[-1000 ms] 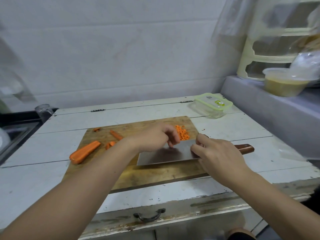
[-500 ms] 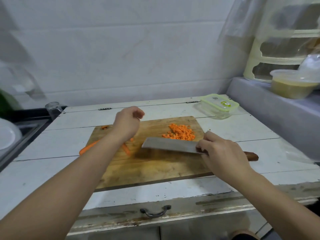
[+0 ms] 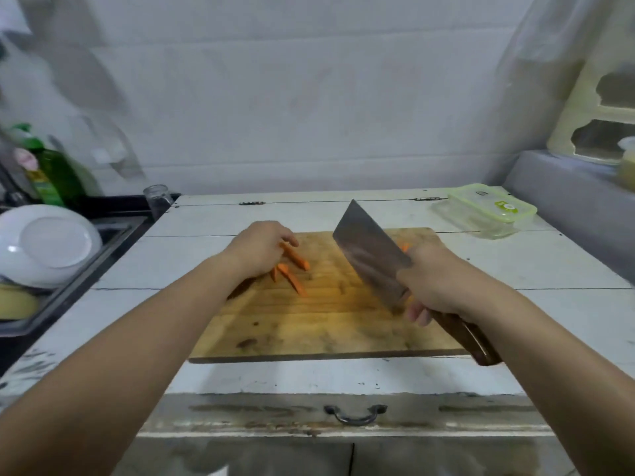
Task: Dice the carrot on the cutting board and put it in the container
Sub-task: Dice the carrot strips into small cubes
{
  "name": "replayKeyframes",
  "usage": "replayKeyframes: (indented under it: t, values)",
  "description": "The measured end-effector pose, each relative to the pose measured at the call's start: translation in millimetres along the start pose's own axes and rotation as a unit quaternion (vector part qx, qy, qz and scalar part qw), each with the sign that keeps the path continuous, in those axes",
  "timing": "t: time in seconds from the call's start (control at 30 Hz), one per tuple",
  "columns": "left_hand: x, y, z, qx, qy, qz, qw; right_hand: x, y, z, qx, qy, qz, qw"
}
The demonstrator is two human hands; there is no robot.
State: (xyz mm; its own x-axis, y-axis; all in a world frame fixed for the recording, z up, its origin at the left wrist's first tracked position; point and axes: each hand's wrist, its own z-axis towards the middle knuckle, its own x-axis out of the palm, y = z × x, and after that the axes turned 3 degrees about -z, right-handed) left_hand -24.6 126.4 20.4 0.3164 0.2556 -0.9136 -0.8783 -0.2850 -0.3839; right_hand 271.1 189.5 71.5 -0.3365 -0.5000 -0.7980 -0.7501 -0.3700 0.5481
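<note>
Right hand [image 3: 434,280] grips the wooden handle of a broad steel cleaver [image 3: 369,250], blade raised and tilted over the rectangular wooden cutting board [image 3: 309,324]. Left hand [image 3: 259,247] rests on orange carrot sticks [image 3: 292,269] at the board's far left — fingers curled over them. A clear rectangular container with green-rimmed lid [image 3: 488,209] sits closed at the white table's [image 3: 515,262] far right — contents unclear.

My left grip [image 3: 258,249] reaches forward, fingers loosely curled downward; my right grip [image 3: 433,282] stays fisted, wrist raised, forearm angled inward.
</note>
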Motion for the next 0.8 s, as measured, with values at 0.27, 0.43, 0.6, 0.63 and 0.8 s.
replayKeyframes:
  t: [0.27,0.43,0.6,0.63,0.8]
  values:
    - [-8.0,12.1,60.5,0.094,0.199,0.094,0.971,12.2,1.5,44.0,0.046,0.057,0.057,0.996]
    - [-24.1,-17.3,55.2,-0.011,0.169,-0.016,0.985,-6.0,-8.5,46.0,0.088,0.044,0.017,0.995]
    - [-7.0,-81.6,-28.6,-0.28,0.136,-0.396,0.864,-24.3,-10.0,37.5,0.101,0.021,-0.023,0.994]
    - [2.3,-95.3,-41.9,-0.318,0.131,-0.394,0.852,-18.0,-24.3,40.3,0.085,0.011,-0.027,0.996]
    - [26.7,-120.1,-60.7,-0.363,0.152,-0.205,0.896,-15.0,-8.3,8.6,0.067,-0.015,-0.024,0.997]
